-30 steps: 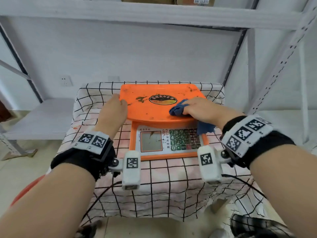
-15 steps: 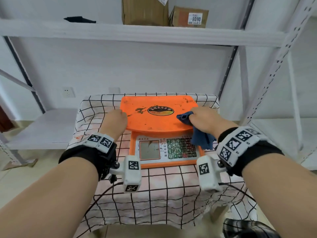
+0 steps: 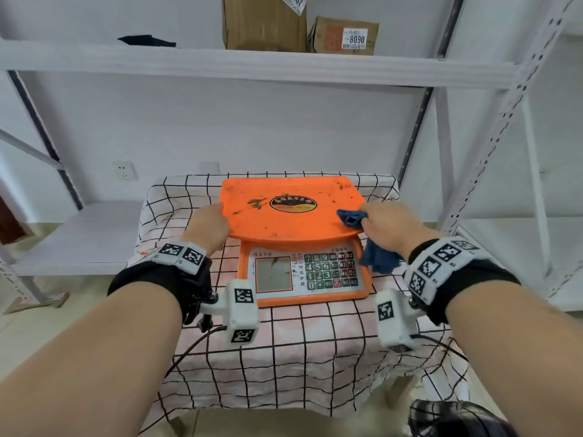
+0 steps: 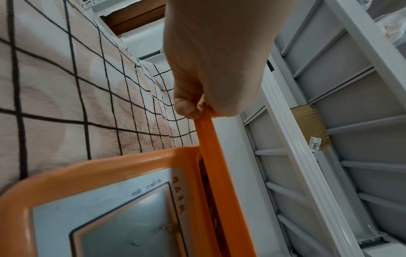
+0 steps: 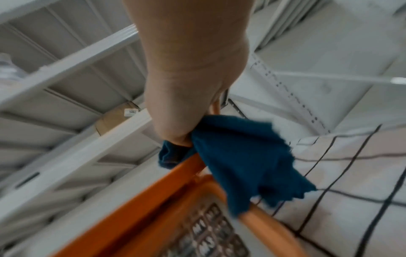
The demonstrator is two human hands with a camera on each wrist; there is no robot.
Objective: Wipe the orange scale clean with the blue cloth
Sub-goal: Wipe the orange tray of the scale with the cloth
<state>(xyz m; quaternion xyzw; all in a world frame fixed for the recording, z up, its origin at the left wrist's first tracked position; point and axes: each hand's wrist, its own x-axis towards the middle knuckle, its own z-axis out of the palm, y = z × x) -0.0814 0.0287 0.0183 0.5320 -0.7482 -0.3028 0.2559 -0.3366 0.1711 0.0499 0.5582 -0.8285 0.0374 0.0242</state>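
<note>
While both hands grip, orange scale (image 3: 290, 222) smeared dark, left hand (image 3: 206, 227) pinching rim, right hand (image 3: 386, 227) clutching blue cloth (image 3: 377, 263)

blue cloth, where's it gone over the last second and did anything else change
The right hand slid the blue cloth from beside the tray's middle label to the right edge of the scale. The left hand kept gripping the left rim; the brown stains remain.

Rt wrist view blurred, keypad (image 5: 211, 231) unreadable; fingertips of both hands hidden
</note>
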